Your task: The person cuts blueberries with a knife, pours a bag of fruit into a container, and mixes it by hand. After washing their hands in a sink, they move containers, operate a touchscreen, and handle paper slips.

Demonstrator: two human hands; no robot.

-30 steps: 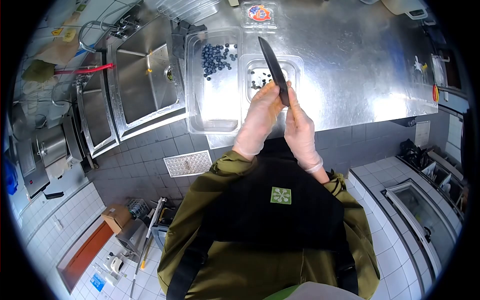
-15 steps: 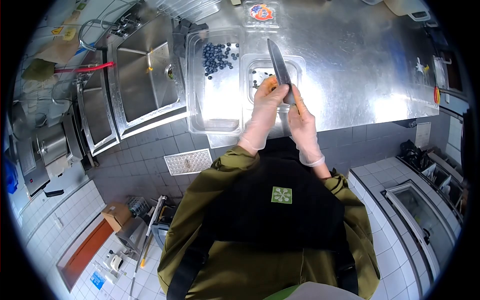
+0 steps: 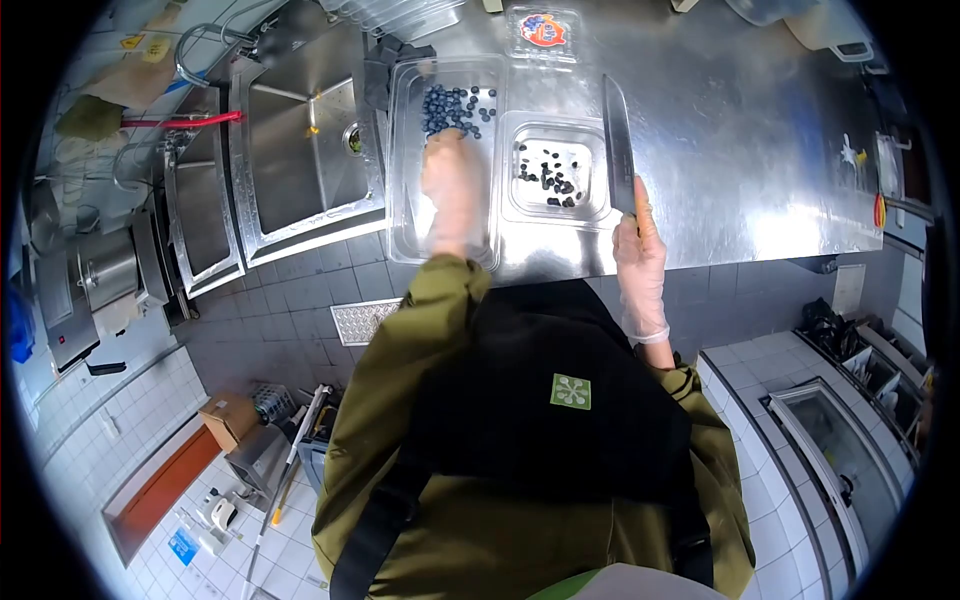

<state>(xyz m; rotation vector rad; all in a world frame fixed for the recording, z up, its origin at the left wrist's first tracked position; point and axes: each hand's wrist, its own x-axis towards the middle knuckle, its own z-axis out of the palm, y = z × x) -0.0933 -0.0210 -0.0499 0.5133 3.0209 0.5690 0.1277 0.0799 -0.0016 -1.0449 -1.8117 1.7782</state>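
Note:
My left hand [image 3: 452, 180], gloved and smeared by motion, is over the large clear tub [image 3: 410, 225], just below the blueberries [image 3: 450, 108] at its far end. Its fingers are too blurred to read. In my gloved right hand [image 3: 640, 232] is the handle of a kitchen knife [image 3: 619, 140], the long blade pointing away from me. Between the hands stands a smaller clear container [image 3: 512, 205] with dark cut berry pieces [image 3: 548, 178] scattered on its bottom.
A clear lidded punnet [image 3: 543, 32] with a colourful label lies behind the small container. Left of the tub is a steel sink [image 3: 300, 170], with a dark cloth [image 3: 385, 70] near its edge. The steel table [image 3: 740, 150] extends to the right.
My left hand has left the knife and moved left over the tub of blueberries. My right hand has moved slightly right with the knife, uncovering the small container.

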